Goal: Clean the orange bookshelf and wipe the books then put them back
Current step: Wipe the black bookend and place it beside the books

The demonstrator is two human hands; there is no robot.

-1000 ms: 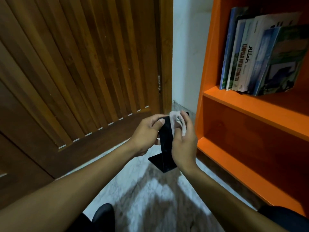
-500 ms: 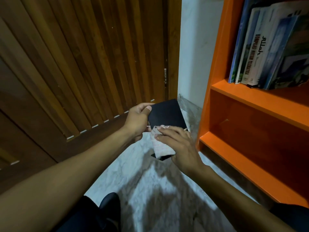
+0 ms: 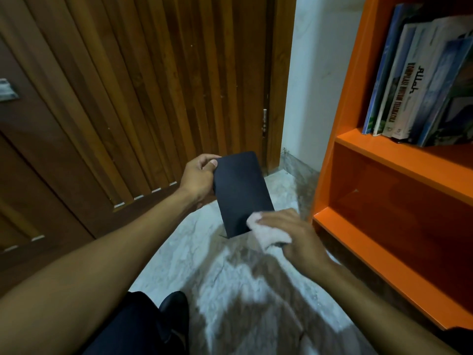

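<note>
My left hand (image 3: 198, 179) grips the upper left edge of a black metal bookend (image 3: 240, 193), held tilted above the floor with its flat face toward me. My right hand (image 3: 294, 234) presses a white cloth (image 3: 268, 230) against the bookend's lower right corner. The orange bookshelf (image 3: 399, 162) stands at the right. Several books (image 3: 419, 80) lean together on its upper shelf. The two shelves below them hold nothing that I can see.
A brown slatted wooden door (image 3: 128, 98) fills the left half, with a hinge near its right edge. A white wall strip (image 3: 317, 73) lies between door and shelf. The floor (image 3: 230, 290) is pale marble; my dark-trousered knee shows at the bottom.
The bookend turned from edge-on to face-on. My right hand slid the cloth from its top down to its lower right corner. My left hand stayed gripping the upper left edge.
</note>
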